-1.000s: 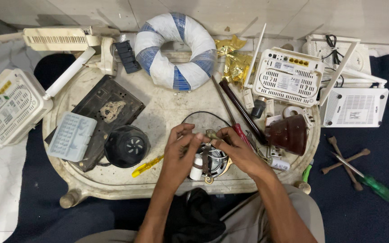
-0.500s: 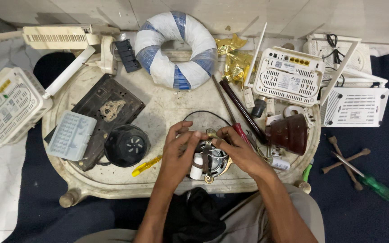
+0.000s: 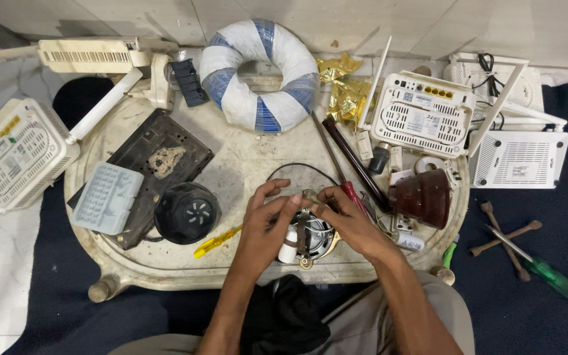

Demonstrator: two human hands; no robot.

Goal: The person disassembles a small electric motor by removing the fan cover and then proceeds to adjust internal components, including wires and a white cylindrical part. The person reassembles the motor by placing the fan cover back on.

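Near the bench's [image 3: 165, 276] front edge, our left hand [image 3: 264, 227] and right hand [image 3: 350, 220] pinch a small brass part [image 3: 309, 196] above a round metal motor [image 3: 310, 236], fingers closed tightly.

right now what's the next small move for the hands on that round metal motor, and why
Probably steady the round metal motor with the left hand while the right hand keeps working the small brass-coloured piece at its top: both sets of fingertips already meet there, and the red-handled screwdriver lies beside the right hand.

Even overhead light, soft shadows, sharp focus, slight edge distortion.
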